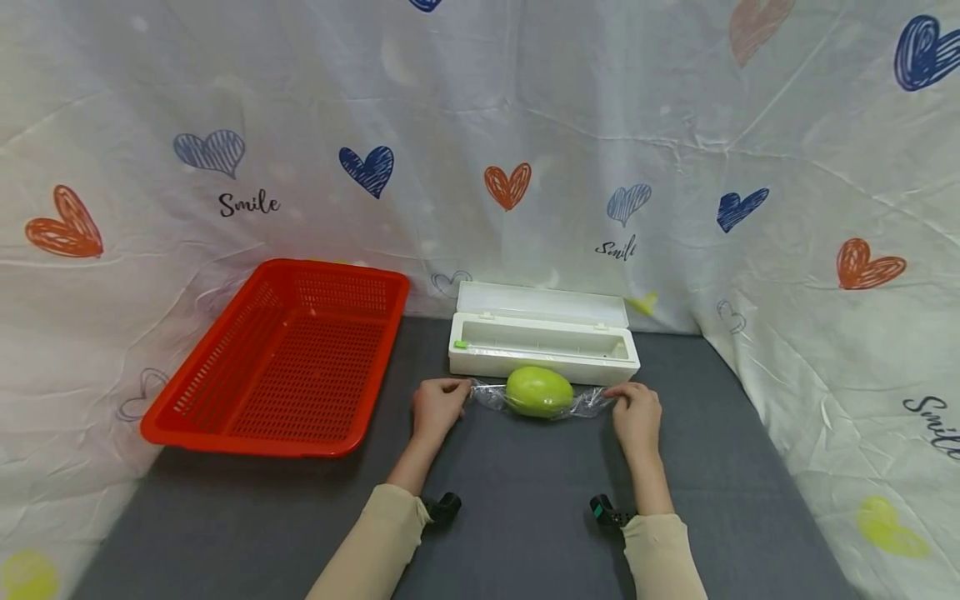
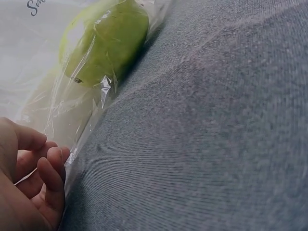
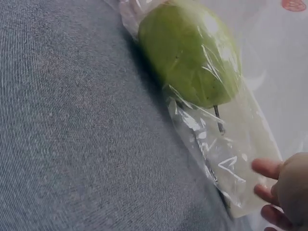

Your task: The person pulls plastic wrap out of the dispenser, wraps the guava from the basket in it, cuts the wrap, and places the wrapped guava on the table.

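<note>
Where, in the head view, a white heart-printed curtain meets the far edge of the grey cloth-covered table, an open white rectangular box stands behind a green oval fruit in clear plastic film, a red perforated plastic basket at the far-left corner. The left wrist view shows the left hand pinching the film's end; in the right wrist view, the right hand has loosely parted fingers, any hold impossible to tell.

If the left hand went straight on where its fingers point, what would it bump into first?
The clear plastic wrap at the fingertips of the left hand; beyond that, probably the green fruit inside it, though depth is unclear.
</note>
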{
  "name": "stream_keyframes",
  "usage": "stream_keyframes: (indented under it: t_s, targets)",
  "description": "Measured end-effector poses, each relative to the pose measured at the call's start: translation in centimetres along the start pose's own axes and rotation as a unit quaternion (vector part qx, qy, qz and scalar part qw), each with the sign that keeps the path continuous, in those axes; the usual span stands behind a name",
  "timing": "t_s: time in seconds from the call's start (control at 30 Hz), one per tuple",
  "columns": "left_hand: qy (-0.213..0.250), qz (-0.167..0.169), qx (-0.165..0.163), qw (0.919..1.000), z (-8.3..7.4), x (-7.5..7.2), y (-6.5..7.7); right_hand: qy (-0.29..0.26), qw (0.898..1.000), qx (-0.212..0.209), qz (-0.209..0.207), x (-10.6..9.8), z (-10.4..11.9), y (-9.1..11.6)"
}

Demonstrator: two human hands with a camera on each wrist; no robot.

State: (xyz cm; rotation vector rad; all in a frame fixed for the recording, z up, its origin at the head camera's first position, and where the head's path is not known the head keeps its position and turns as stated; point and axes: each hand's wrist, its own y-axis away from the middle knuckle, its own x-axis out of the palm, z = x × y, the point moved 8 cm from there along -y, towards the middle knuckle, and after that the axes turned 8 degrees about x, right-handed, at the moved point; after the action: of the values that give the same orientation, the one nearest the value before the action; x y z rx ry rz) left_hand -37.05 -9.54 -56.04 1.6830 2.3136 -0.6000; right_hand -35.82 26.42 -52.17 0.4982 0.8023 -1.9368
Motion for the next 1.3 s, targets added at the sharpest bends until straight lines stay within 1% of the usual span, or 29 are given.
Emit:
stream_keyframes:
  t_s: [0.1, 0.17, 0.27, 0.33, 0.4, 0.43, 0.53, 0.6, 0.67, 0.8, 0.9, 1.0, 1.1, 1.2, 1.3]
  targets:
    - [-0.002, 0.001, 0.000, 1.0000, 0.1, 0.0, 0.0, 0.014, 0.999, 0.017, 0.027, 0.5, -0.2, 0.0]
    - [-0.002, 0.001, 0.000, 1.0000, 0.2, 0.0, 0.1, 0.016, 0.999, 0.028, 0.036, 0.7, -0.4, 0.0]
    - [0.000, 0.001, 0.000, 1.0000, 0.2, 0.0, 0.1, 0.006, 0.999, 0.035, 0.034, 0.6, -0.5, 0.1]
    - [0.001, 0.001, -0.001, 1.0000, 0.2, 0.0, 0.2, -0.010, 0.999, 0.031, 0.026, 0.4, -0.4, 0.2]
    - [0.000, 0.003, -0.004, 1.0000, 0.1, 0.0, 0.2, -0.028, 0.999, 0.009, 0.013, 0.2, -0.1, 0.3]
    - [0.000, 0.004, -0.005, 1.0000, 0.2, 0.0, 0.2, -0.040, 0.999, -0.009, 0.007, 0.1, 0.2, 0.3]
    - [0.002, 0.005, -0.007, 1.0000, 0.2, 0.0, 0.1, -0.080, 0.993, -0.082, 0.004, -0.2, 1.5, 0.7]
    - [0.001, 0.004, -0.007, 1.0000, 0.3, 0.0, 0.1, -0.097, 0.987, -0.127, 0.029, 0.1, 2.3, 0.9]
    - [0.000, 0.004, -0.009, 1.0000, 0.5, 0.0, 0.1, -0.103, 0.980, -0.156, 0.068, 0.6, 2.9, 1.2]
    - [-0.003, 0.006, -0.012, 0.9999, 0.7, 0.0, 0.1, -0.080, 0.971, -0.168, 0.154, 2.0, 3.1, 1.4]
    - [0.000, 0.008, -0.014, 0.9999, 0.9, 0.0, 0.0, -0.065, 0.965, -0.174, 0.187, 2.9, 3.2, 1.6]
    - [0.005, 0.013, -0.018, 0.9998, 1.0, 0.0, 0.1, -0.059, 0.961, -0.187, 0.196, 3.4, 3.4, 1.8]
    - [0.006, 0.019, -0.024, 0.9995, 1.1, -0.2, 0.0, -0.060, 0.959, -0.201, 0.191, 3.9, 3.7, 2.0]
    - [0.011, 0.026, -0.032, 0.9991, 1.3, -0.5, -0.1, -0.061, 0.961, -0.203, 0.180, 4.1, 3.7, 2.2]
    - [0.030, 0.031, -0.043, 0.9982, 1.7, -0.8, -0.2, -0.063, 0.964, -0.192, 0.171, 4.2, 3.5, 2.2]
